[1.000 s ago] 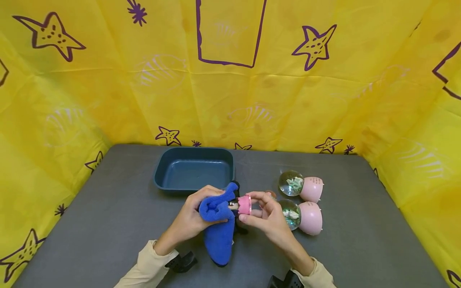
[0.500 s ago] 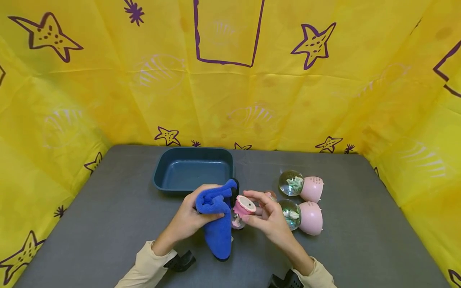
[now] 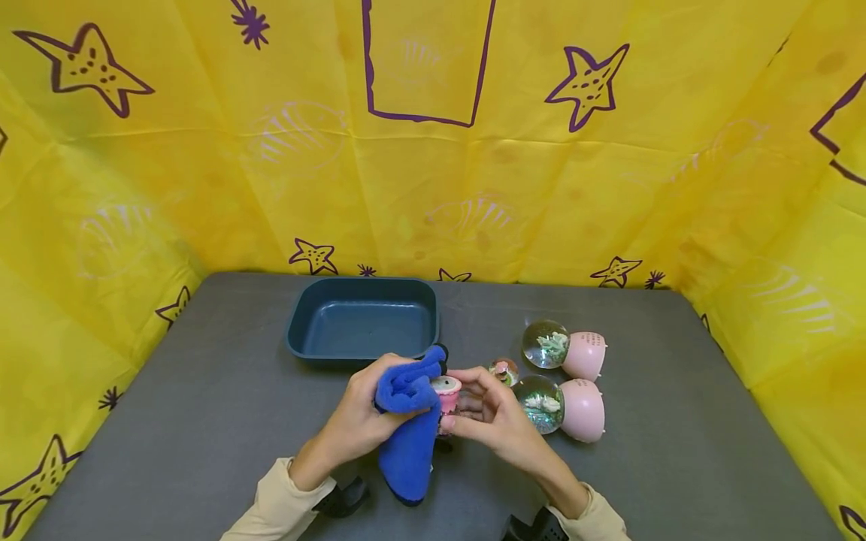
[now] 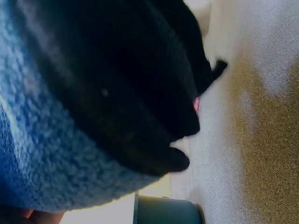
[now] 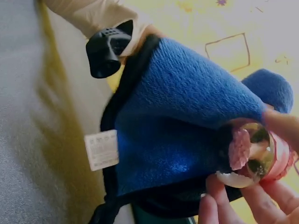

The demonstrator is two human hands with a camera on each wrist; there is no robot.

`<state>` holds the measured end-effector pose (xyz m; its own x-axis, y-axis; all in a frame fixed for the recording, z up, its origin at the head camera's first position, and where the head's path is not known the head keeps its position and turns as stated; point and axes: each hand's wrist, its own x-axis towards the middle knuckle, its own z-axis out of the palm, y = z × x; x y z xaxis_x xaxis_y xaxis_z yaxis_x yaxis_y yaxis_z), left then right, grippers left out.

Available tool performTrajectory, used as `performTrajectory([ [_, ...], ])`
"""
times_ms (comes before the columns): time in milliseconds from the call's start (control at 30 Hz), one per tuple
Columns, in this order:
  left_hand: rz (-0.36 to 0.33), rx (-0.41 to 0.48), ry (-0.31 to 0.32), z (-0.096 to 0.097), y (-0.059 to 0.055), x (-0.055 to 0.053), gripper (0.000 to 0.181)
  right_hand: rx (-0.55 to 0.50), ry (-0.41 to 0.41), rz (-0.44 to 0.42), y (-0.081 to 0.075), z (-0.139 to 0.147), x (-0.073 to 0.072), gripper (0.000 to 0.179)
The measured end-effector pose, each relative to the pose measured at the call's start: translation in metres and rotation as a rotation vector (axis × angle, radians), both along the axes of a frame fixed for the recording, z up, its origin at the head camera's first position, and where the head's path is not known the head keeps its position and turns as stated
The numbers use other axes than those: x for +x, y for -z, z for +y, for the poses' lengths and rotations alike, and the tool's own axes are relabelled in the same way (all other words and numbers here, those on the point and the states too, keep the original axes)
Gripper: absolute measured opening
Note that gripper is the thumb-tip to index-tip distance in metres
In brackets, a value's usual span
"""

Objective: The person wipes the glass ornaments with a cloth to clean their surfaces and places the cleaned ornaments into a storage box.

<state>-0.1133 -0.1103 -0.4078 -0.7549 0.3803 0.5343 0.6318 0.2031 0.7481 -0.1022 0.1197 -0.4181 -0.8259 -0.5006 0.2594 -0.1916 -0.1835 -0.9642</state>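
My left hand (image 3: 361,413) grips a bunched blue cloth (image 3: 409,458) with black edging, its lower end hanging over the table. Close against the cloth's right side, my right hand (image 3: 497,417) holds a small snow globe (image 3: 447,396) by its pink base, which points upward. The right wrist view shows the clear ball of this snow globe (image 5: 258,151) with a pink shape inside, beside the cloth (image 5: 173,93) and its white tag (image 5: 102,150). In the left wrist view, the cloth (image 4: 60,154) and its dark edge hide most of the globe.
Behind my left hand stands a dark teal tray (image 3: 361,353). To the right, two larger snow globes with pink bases lie on their sides, one farther back (image 3: 564,351) and one nearer (image 3: 561,407). Another small globe (image 3: 504,370) rests beside them. Yellow patterned fabric walls (image 3: 433,188) surround the grey table.
The small snow globe has turned in my right hand, its pink base swinging from facing right to facing up. It has moved slightly left against the cloth. The left hand keeps its grip.
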Motion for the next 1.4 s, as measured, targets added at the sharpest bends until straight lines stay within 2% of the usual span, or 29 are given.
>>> performTrajectory([
  [167, -0.014, 0.027, -0.002, -0.001, 0.000, 0.001, 0.048, -0.017, -0.031, -0.010, 0.001, 0.000, 0.001, 0.056],
  [367, 0.034, 0.074, 0.025, -0.003, 0.003, -0.003, 0.048, -0.050, -0.095, -0.041, -0.004, 0.006, -0.002, 0.056],
  [433, 0.054, 0.078, 0.027, -0.004, 0.004, -0.004, 0.049, -0.050, -0.110, -0.030, -0.005, 0.008, -0.003, 0.055],
  [500, 0.030, 0.073, 0.015, -0.004, 0.002, -0.003, 0.050, -0.044, -0.106, -0.005, -0.006, 0.010, -0.004, 0.055],
  [600, -0.023, 0.070, 0.004, -0.006, 0.002, -0.004, 0.052, -0.015, -0.067, 0.042, -0.007, 0.012, -0.004, 0.055],
  [667, -0.100, 0.068, -0.002, -0.008, -0.001, -0.002, 0.055, 0.003, -0.034, 0.062, -0.008, 0.012, -0.004, 0.054],
  [800, -0.172, 0.082, 0.038, -0.009, -0.003, -0.001, 0.061, 0.039, 0.028, 0.040, -0.009, 0.011, -0.003, 0.049],
  [867, -0.174, 0.087, 0.061, -0.008, -0.003, -0.001, 0.062, 0.077, 0.066, 0.021, -0.009, 0.010, -0.002, 0.043],
  [967, -0.132, 0.075, 0.085, -0.006, -0.001, -0.002, 0.063, 0.140, 0.121, 0.016, -0.010, 0.009, 0.000, 0.037],
  [1100, -0.088, 0.036, 0.097, -0.003, 0.001, -0.002, 0.067, 0.176, 0.172, 0.053, -0.010, 0.008, 0.001, 0.035],
  [1167, -0.107, 0.011, 0.100, -0.002, 0.002, -0.001, 0.069, 0.185, 0.203, 0.082, -0.009, 0.008, 0.001, 0.034],
  [1300, -0.134, -0.047, 0.095, -0.001, 0.002, 0.001, 0.072, 0.216, 0.265, 0.101, -0.009, 0.007, 0.002, 0.033],
  [1400, -0.108, -0.082, 0.062, 0.000, 0.002, 0.002, 0.073, 0.240, 0.296, 0.082, -0.010, 0.005, 0.003, 0.033],
])
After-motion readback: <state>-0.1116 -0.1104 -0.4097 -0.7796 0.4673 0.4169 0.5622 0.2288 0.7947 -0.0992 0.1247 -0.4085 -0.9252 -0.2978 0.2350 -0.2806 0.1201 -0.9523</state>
